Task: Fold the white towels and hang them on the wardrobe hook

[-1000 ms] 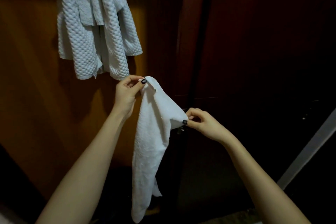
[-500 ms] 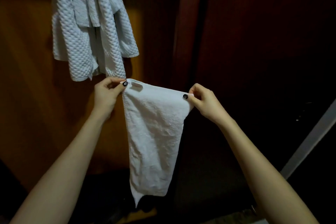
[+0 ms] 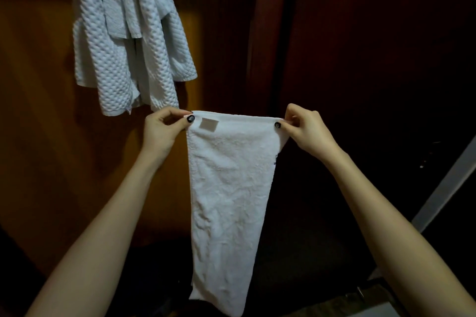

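My left hand (image 3: 162, 129) and right hand (image 3: 305, 130) each pinch a top corner of the towel (image 3: 229, 188), stretching its edge level so it hangs flat before the wardrobe (image 3: 360, 33), ready for folding.

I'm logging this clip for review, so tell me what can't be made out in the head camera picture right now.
1. The wardrobe hook: head view, hidden behind the hanging waffle-weave towels or cut off by the top edge.
2. The label on the held white towel: head view, too small and blurred to read.
3. The towel's back layers: head view, hidden by its front face.
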The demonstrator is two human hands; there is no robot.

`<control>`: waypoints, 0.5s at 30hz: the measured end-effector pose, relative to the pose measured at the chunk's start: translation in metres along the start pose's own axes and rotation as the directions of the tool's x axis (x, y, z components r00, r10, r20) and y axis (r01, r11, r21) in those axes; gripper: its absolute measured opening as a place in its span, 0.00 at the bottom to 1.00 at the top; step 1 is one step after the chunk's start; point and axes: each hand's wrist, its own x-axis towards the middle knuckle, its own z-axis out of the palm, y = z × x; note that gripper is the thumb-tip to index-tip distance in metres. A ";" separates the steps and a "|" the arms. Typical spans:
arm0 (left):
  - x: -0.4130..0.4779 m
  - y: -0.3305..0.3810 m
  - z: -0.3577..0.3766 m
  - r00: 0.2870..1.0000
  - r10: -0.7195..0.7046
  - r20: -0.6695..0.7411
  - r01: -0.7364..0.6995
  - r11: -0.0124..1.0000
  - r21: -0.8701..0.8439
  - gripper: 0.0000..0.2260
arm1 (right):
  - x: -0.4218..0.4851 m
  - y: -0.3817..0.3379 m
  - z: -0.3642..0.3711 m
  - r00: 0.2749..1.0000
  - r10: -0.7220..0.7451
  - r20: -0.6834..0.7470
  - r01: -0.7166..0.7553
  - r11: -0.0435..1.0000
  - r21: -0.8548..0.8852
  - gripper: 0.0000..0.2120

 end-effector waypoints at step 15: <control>-0.024 -0.002 0.011 0.904 -0.083 0.420 0.069 0.996 0.049 0.18 | -0.018 0.015 0.007 0.990 0.114 0.077 -0.128 0.970 0.207 0.15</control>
